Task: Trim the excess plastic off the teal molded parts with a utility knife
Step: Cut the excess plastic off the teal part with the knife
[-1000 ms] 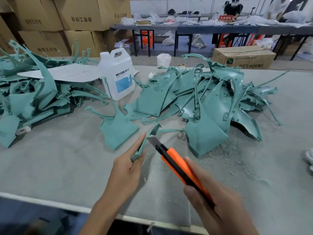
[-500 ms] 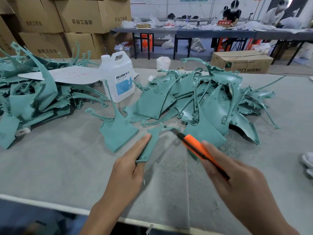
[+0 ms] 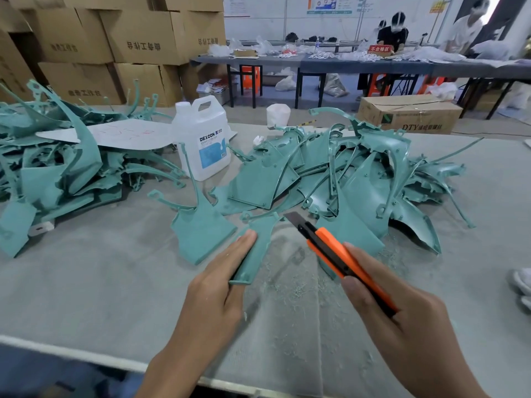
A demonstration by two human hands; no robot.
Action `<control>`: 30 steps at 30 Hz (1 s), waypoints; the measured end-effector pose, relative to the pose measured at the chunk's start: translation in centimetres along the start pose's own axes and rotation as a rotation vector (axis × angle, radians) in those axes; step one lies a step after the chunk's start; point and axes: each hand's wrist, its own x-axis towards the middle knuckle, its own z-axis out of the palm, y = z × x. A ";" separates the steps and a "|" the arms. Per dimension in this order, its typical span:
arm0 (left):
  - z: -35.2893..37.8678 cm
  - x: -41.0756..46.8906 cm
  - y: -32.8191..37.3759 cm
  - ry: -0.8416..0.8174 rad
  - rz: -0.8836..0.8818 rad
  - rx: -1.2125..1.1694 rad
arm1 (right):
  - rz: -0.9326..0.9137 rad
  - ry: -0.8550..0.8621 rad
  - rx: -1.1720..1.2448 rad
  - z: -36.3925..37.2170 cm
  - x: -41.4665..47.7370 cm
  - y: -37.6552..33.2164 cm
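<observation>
Holding what, the left hand [image 3: 212, 294]?
— A narrow teal molded part [image 3: 260, 245], lifted just above the grey worktop [image 3: 86, 282]. The index finger lies straight along its left edge, and the thumb is hidden beneath it. Its lower end sits against the palm; its wider upper end points away from the person.

And the right hand [image 3: 402, 320]?
— Fingers and thumb are closed on the handle of an orange utility knife [image 3: 339, 257]. The blade [image 3: 293, 218] is out, aimed up and to the left.

Is it cutting?
— No. A second ago the blade tip sat right against the part, next to the index fingertip. Half a second ago it had drawn off to the right. Now it is near the part's upper end, with a gap between them. The part has turned too: it was nearly edge-on, and now its broad face shows.

What lies around?
— Pale shavings [image 3: 290, 297] are on the worktop between the hands. A flat teal part [image 3: 201, 234] with a long hooked arm lies just left of the held one, where it lay before. A heap of teal parts [image 3: 359, 173] is behind the knife. A second heap [image 3: 51, 168] is at far left with a white sheet [image 3: 120, 135] on top. A white DEXCON jug [image 3: 205, 139] stands upright between the heaps, and cardboard boxes [image 3: 143, 38] are stacked behind.
</observation>
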 end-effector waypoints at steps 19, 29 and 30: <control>0.0 -0.7 0.6 0.035 -0.016 -0.103 | -0.021 -0.080 0.128 1.7 -0.3 0.4; 0.5 -1.2 0.5 0.085 -0.076 -0.194 | -0.028 -0.034 0.155 2.4 -0.2 0.0; 0.5 -1.2 0.6 0.085 -0.086 -0.195 | -0.052 -0.069 0.151 2.6 -0.4 0.0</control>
